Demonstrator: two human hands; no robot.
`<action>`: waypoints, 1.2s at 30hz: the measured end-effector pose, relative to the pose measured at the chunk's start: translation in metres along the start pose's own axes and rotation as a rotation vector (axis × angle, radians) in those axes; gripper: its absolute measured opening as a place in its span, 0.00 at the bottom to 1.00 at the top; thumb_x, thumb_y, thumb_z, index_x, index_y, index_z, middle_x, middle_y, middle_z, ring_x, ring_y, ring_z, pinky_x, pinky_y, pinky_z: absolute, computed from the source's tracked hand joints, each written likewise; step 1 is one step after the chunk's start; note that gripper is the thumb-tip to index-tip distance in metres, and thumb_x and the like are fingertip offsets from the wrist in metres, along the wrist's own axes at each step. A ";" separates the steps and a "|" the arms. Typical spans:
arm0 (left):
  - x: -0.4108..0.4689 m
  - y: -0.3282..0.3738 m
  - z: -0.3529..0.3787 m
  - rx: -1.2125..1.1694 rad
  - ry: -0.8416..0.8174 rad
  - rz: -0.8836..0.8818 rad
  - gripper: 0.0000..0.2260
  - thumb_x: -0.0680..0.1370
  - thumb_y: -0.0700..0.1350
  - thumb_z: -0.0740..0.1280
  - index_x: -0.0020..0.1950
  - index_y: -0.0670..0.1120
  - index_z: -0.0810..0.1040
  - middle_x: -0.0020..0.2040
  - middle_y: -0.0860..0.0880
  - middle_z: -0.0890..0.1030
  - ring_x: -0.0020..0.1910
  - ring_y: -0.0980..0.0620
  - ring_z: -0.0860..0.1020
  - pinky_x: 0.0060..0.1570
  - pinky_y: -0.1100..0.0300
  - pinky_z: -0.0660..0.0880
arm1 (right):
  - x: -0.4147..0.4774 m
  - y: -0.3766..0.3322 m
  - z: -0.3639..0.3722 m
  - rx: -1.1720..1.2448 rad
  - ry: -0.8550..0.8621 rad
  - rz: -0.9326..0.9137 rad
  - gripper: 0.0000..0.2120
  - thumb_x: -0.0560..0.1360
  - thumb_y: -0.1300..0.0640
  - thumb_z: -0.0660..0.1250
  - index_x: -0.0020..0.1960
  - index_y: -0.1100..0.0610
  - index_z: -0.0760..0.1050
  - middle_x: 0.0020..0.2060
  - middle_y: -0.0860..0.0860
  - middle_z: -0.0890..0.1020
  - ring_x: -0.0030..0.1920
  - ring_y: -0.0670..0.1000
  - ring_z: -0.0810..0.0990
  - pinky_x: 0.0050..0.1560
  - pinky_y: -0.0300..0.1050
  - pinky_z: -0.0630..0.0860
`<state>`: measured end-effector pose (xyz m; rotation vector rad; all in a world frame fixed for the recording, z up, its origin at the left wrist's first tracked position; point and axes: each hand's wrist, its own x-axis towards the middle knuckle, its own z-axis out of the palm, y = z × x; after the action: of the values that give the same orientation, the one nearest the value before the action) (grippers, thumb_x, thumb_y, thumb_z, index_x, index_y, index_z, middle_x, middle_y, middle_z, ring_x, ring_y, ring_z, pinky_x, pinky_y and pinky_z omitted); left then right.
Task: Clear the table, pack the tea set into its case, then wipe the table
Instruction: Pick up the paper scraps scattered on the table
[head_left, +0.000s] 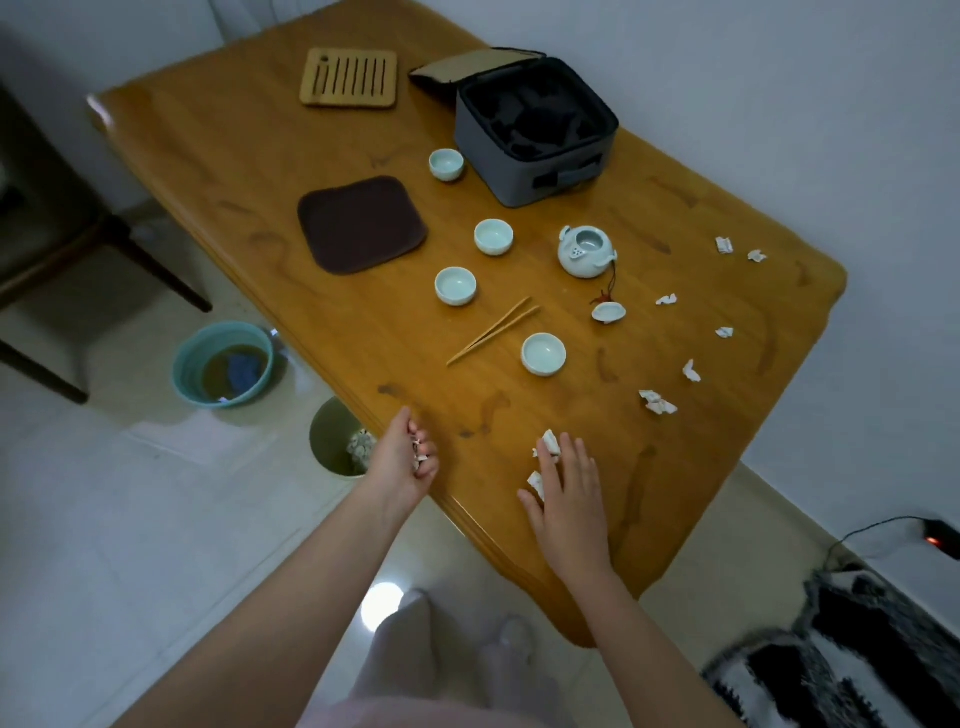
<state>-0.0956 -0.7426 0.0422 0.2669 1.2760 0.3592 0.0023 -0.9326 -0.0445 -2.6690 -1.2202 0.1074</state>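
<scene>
Right hand (569, 499): fingers spread flat on paper scraps (549, 446) at table's (260, 171) near edge.
Left hand (405, 460): curled round more scraps, left of it.
Case (535, 130): open, far side; teapot (586, 252) and cups (543, 354) lie nearer.

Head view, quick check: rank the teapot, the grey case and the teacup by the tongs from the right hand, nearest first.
1. Teacup, just beyond the right hand, beside the tongs.
2. Teapot, mid-table.
3. Grey case, open, at the far end.
</scene>
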 end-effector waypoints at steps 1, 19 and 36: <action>-0.003 -0.006 0.000 -0.019 0.009 0.010 0.16 0.81 0.53 0.62 0.36 0.49 0.69 0.28 0.52 0.67 0.25 0.57 0.64 0.21 0.65 0.56 | 0.005 0.003 0.003 -0.014 0.015 -0.032 0.30 0.77 0.45 0.65 0.75 0.54 0.63 0.73 0.58 0.66 0.75 0.60 0.62 0.72 0.59 0.63; -0.021 -0.079 0.034 -0.200 0.010 -0.003 0.17 0.81 0.51 0.61 0.34 0.49 0.67 0.25 0.53 0.65 0.21 0.58 0.63 0.19 0.67 0.53 | 0.080 0.042 0.002 -0.084 0.246 -0.559 0.19 0.73 0.48 0.74 0.32 0.53 0.68 0.24 0.49 0.69 0.19 0.48 0.67 0.21 0.38 0.56; -0.007 -0.090 0.119 0.122 -0.121 -0.255 0.13 0.81 0.47 0.59 0.38 0.46 0.74 0.27 0.47 0.76 0.26 0.52 0.76 0.30 0.61 0.74 | 0.096 -0.008 -0.069 1.124 0.179 0.555 0.21 0.79 0.55 0.65 0.29 0.56 0.66 0.21 0.45 0.66 0.25 0.44 0.63 0.26 0.40 0.62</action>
<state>0.0274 -0.8268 0.0454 0.2219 1.1974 0.0464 0.0698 -0.8659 0.0260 -1.8335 -0.1658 0.4605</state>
